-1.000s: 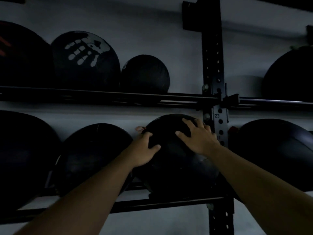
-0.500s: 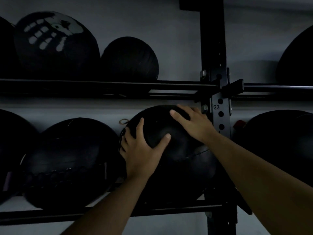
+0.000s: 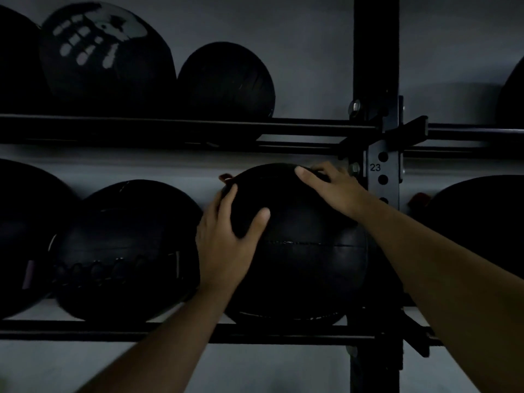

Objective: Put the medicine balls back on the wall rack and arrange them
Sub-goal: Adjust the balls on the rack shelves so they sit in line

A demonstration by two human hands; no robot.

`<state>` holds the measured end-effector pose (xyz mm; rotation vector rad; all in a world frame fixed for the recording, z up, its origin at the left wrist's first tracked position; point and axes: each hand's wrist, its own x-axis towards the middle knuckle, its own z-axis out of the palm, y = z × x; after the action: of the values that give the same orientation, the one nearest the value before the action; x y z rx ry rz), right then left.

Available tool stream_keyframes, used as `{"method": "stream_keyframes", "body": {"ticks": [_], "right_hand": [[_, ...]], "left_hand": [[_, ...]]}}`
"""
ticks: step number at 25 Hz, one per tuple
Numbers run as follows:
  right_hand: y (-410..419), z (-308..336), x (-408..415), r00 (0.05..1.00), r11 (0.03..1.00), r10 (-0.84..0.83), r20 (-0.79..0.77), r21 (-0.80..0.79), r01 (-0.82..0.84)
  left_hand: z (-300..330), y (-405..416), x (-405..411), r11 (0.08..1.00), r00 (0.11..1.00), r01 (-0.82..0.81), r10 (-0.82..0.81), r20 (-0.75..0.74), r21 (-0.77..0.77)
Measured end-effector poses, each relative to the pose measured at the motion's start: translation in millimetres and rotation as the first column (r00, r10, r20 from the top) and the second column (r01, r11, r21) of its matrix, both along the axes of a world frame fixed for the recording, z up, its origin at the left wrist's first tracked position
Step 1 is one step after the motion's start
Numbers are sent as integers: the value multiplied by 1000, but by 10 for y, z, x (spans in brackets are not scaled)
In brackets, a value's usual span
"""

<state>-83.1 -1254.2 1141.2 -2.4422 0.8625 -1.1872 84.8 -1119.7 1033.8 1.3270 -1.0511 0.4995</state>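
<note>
At the far left of the lower shelf a big black ball [image 3: 19, 236] is cut off by the frame edge, and just beside it sits a second black ball [image 3: 124, 251] with lacing across its front. Above them, on the upper shelf, you have a ball with a pale handprint mark [image 3: 105, 58] and a smaller plain ball [image 3: 226, 80] touching its right side.

Your left hand [image 3: 226, 236] lies flat on the left face of the medicine ball [image 3: 306, 251] you are handling, fingers spread wide and curled over its curve, thumb pointing up and right across the front. The ball itself rests on the lower rails of the wall rack [image 3: 170, 333], pressed close to the laced ball on its left and up against the upright post [image 3: 377, 66] on its right (the post carries a printed 23 beside a row of holes).

Your right hand [image 3: 334, 191] is splayed open over the top right of the same ball, fingertips reaching toward the crown, palm down on the surface. Neither hand closes around anything; both just press on the ball.

Right of the post, another dark ball [image 3: 479, 222] sits on the lower shelf, well apart from your hands. The light is dim, so surface details are hard to read.
</note>
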Motion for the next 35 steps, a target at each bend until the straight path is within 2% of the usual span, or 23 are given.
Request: {"method": "stream_keyframes", "body": {"ticks": [2, 5, 7, 9, 11, 12, 13, 15, 17, 19, 22, 24, 26, 28, 30, 32, 33, 35], "right_hand": [[-99, -102, -86, 982, 986, 168, 84, -5, -168], [-123, -161, -57, 972, 986, 160, 172, 28, -167], [-70, -178, 21, 982, 996, 40, 184, 73, -54], [10, -233, 80, 979, 982, -172, 106, 97, 162], [53, -250, 84, 937, 936, -350, 6, 24, 350], [48, -220, 68, 927, 927, -375, -6, -35, 374], [28, -191, 47, 946, 941, -324, 7, -95, 324], [-23, -192, 2, 997, 988, -63, 44, -139, 69], [-59, -254, -64, 995, 987, 88, 55, -143, -79], [-71, -254, -55, 994, 989, 85, 74, -129, -75], [-40, -148, 21, 996, 999, 43, 84, -33, -41], [8, -114, 86, 993, 998, -53, 106, 48, 48], [50, -174, 163, 972, 971, -230, 44, 76, 226], [96, -216, 176, 942, 939, -336, -5, 73, 336], [121, -227, 118, 969, 970, -242, 47, 34, 241], [113, -312, 25, 995, 993, -40, 95, -105, 50], [115, -363, -19, 996, 988, 24, 87, -155, -10], [86, -408, -64, 994, 984, 46, 95, -175, -29]], "left_hand": [[-216, -26, -18, 998, 998, -59, 59, 17, -24], [-42, -139, 125, 997, 997, -34, 39, 67, -74], [237, -151, 381, 993, 986, 111, -106, 130, -36], [552, -93, 605, 966, 965, 232, -243, 101, 113], [720, -112, 643, 951, 969, 229, -243, 45, 209], [702, -148, 613, 954, 971, 230, -238, 22, 191], [623, -163, 562, 964, 973, 231, -231, -14, 127], [315, -123, 397, 985, 983, 171, -171, -61, -14], [-96, -64, 239, 997, 997, 75, -74, 7, -32], [-291, -72, 164, 1000, 998, -16, 16, 57, -9], [-40, -122, 252, 1000, 997, -23, 22, 81, 5], [298, -103, 452, 988, 983, 131, -140, 120, 78], [560, -26, 615, 934, 946, 266, -300, 122, 238], [600, -7, 602, 893, 951, 255, -301, 73, 370], [461, -34, 466, 932, 984, 160, -175, 16, 325], [306, -50, 276, 980, 999, 29, -22, -43, 196], [265, -51, 210, 989, 995, 0, 15, -99, 151], [256, -81, 137, 994, 984, -6, 26, -175, 111]]}}
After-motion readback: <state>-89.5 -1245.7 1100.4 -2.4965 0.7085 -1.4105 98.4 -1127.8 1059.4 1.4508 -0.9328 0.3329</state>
